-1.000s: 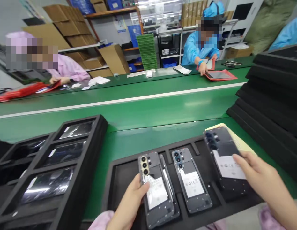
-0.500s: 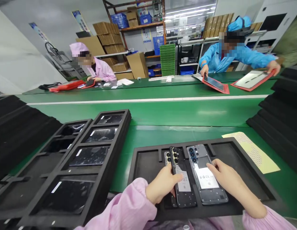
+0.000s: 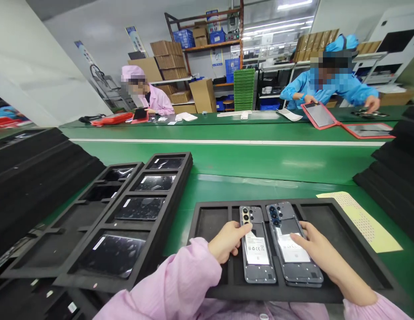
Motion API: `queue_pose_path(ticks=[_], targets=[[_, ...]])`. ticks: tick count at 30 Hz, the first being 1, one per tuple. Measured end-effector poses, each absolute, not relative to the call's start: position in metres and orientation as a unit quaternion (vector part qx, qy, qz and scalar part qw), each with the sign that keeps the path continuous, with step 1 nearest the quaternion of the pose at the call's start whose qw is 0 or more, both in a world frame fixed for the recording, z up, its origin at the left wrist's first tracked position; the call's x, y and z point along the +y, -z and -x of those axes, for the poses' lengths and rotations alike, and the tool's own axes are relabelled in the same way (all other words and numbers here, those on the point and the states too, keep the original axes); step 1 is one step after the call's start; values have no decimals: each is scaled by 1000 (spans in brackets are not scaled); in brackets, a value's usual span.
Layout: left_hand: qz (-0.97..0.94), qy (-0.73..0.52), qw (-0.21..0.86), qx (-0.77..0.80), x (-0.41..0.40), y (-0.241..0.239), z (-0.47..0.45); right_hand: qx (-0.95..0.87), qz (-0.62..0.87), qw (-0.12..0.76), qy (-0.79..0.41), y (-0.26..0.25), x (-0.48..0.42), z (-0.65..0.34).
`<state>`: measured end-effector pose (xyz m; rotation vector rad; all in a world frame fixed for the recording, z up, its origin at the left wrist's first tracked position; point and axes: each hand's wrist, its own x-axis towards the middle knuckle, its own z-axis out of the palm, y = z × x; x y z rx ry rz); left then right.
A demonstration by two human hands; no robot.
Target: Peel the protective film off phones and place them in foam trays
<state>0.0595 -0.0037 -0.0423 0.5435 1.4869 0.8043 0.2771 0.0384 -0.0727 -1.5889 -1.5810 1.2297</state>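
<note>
In the tray [image 3: 347,231], half-curled left hand [image 3: 227,242] and flat right hand [image 3: 315,249] touch adjacent phones [image 3: 257,255].

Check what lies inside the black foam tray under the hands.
In that tray, two open-backed grey phone bodies lie side by side: the left hand touches the gold-camera phone, the right hand the blue-camera phone. Whatever lies beneath is covered.

green conveyor [image 3: 227,155], box-laden shelving [image 3: 207,42], white wall [image 3: 30,84]
</note>
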Motion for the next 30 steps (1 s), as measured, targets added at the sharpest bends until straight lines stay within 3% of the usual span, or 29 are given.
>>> queue_pose_path(ticks=[8, 11, 16, 24, 27, 30], targets=[[-173, -510, 649, 538, -7, 63, -83, -453, 566, 404, -558, 28, 29, -252], [-153, -547, 659, 493, -12, 63, -85, -457, 531, 399, -592, 38, 16, -226], [-136, -598, 651, 447, -23, 58, -88, -506, 526, 410, -546, 65, 3, -194], [-388, -628, 504, 448, -41, 52, -76, -667, 377, 447, -462, 82, -10, -208], [-502, -639, 395, 428, -46, 68, -72, -700, 303, 466, -448, 96, -15, -213], [-553, -675, 291, 392, -49, 83, -71, -718, 280, 430, -471, 98, -14, -211]])
